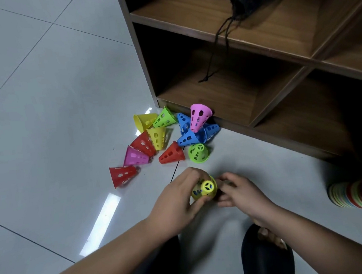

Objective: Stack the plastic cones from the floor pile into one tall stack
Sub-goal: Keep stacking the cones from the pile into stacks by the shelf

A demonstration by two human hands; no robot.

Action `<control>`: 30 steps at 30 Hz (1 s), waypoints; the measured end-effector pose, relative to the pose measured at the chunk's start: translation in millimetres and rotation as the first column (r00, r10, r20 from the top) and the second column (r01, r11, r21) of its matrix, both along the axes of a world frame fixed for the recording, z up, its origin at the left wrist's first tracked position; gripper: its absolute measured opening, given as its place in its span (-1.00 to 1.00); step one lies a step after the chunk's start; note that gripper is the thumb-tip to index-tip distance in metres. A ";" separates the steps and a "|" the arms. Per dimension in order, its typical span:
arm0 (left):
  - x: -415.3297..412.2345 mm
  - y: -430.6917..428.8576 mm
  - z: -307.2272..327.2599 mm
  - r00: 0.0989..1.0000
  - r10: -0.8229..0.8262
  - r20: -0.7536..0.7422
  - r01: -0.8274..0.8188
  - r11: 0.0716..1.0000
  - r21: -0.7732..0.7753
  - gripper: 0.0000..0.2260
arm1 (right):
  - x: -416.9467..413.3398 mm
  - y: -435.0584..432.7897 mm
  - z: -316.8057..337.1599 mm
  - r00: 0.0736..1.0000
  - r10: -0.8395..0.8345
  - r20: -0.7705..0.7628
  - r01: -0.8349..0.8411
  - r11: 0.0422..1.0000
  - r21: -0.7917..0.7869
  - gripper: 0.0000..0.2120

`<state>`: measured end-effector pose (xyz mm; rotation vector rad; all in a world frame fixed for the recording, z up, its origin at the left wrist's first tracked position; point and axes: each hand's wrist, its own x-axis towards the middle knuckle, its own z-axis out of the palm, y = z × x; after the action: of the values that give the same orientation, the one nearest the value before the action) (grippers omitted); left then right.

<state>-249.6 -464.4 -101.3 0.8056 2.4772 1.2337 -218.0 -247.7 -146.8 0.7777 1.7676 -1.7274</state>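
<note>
Between both hands' fingers [187,177], yellow cone [204,189], tip up.

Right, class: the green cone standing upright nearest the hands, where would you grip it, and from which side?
Probably grip the green cone by its sloped wall near the narrow closed top, coming from above. It stands on its wide rim with that top facing up, and its near side towards the hands is open floor. The red cone and blue cone lie close on its far and left sides.
</note>
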 end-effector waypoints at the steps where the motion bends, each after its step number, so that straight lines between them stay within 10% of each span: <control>1: -2.0 -4.0 -3.0 1.000 0.007 0.001 -0.007 1.000 -0.008 -0.71 | -3.2 -2.6 0.0 1.000 0.026 -0.010 -0.026 1.000 0.002 -0.86; 5: -4.4 -19.9 -11.0 1.000 0.021 -0.003 -0.021 0.999 -0.033 -0.68 | -17.6 -6.9 1.2 0.989 0.146 -0.016 -0.146 0.989 0.038 -0.82; 13: -19.5 -76.4 -39.1 0.996 0.082 -0.019 -0.084 0.972 -0.219 -0.55 | -60.6 0.7 2.9 0.719 0.618 -0.320 -0.272 0.673 0.688 -0.76; 23: -53.2 -160.5 -82.1 0.902 0.340 -0.265 -0.430 0.747 -0.507 -0.64 | -78.8 5.5 -2.9 0.443 0.892 -0.088 -0.412 0.290 0.864 -0.32; 30: -40.3 -171.6 -96.8 0.891 0.435 -0.129 -0.428 0.709 -0.561 -0.54 | -67.4 12.0 -16.5 0.472 0.875 -0.103 -0.352 0.295 0.888 -0.52</control>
<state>-289.9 -636.0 -198.1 0.0460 2.8806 0.4912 -285.4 -235.7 -163.3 -0.3926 2.7840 -0.4999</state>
